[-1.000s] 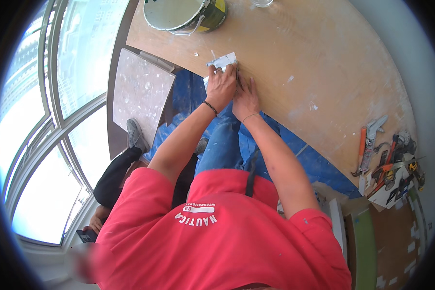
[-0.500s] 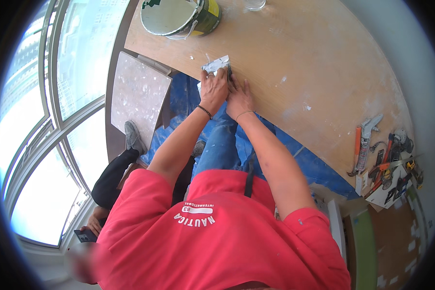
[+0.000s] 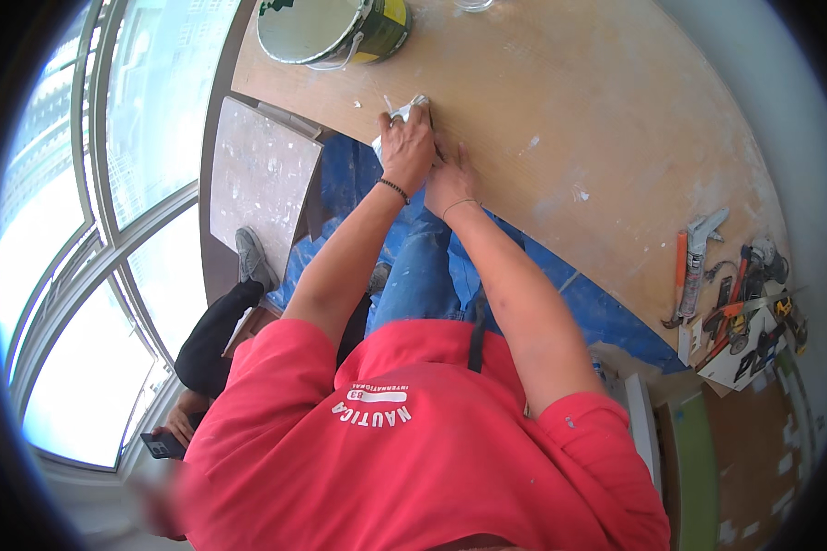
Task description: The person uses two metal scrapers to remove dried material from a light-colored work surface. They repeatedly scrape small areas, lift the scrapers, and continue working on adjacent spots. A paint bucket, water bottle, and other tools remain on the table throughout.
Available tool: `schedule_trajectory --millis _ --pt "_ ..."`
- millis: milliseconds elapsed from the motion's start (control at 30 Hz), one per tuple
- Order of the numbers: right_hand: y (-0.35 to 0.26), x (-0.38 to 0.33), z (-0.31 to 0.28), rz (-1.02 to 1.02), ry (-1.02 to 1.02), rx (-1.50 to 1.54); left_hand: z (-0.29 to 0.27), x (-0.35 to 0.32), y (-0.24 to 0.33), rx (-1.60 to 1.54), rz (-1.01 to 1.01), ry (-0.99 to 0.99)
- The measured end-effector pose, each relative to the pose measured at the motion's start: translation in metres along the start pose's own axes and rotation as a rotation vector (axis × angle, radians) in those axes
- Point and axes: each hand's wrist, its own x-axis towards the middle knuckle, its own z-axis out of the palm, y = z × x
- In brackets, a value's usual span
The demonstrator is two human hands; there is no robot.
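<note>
My left hand point(image 3: 408, 150) rests at the near edge of the wooden table point(image 3: 560, 110). Its bent fingers grip a small, crumpled white sheet point(image 3: 400, 114), which looks smeared and shows past the fingertips. Right beside it is my right hand point(image 3: 451, 180), blurred, with its fingers drawn in near the left hand's thumb side. A small dark thing shows between the two hands, mostly hidden by the fingers, and its kind cannot be made out. White flecks point(image 3: 356, 105) lie on the tabletop just beyond the left hand.
A large open bucket point(image 3: 377, 32) stands at the far left of the table, near a clear container point(image 3: 473, 5). Tools point(image 3: 744, 308) and a sealant tube point(image 3: 696, 262) lie at the right. Blue sheeting point(image 3: 560, 298) covers the floor. A person's shoe point(image 3: 254, 259) is beside a speckled board point(image 3: 262, 174).
The white sheet shows less beyond my left fingers and looks more bunched. My right hand has shifted slightly toward me and left, blurring. The whole view has moved a little.
</note>
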Motion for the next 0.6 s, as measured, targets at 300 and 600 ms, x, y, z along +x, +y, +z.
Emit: schedule_trajectory --millis 300,600 --pt "0.002 -0.001 -0.001 -0.035 -0.016 0.01 0.002 0.001 -0.003 -0.027 0.064 0.192" --pt "0.004 -0.001 -0.013 -0.047 -0.138 0.031 -0.009 0.0 -0.003 0.055 0.123 0.242"
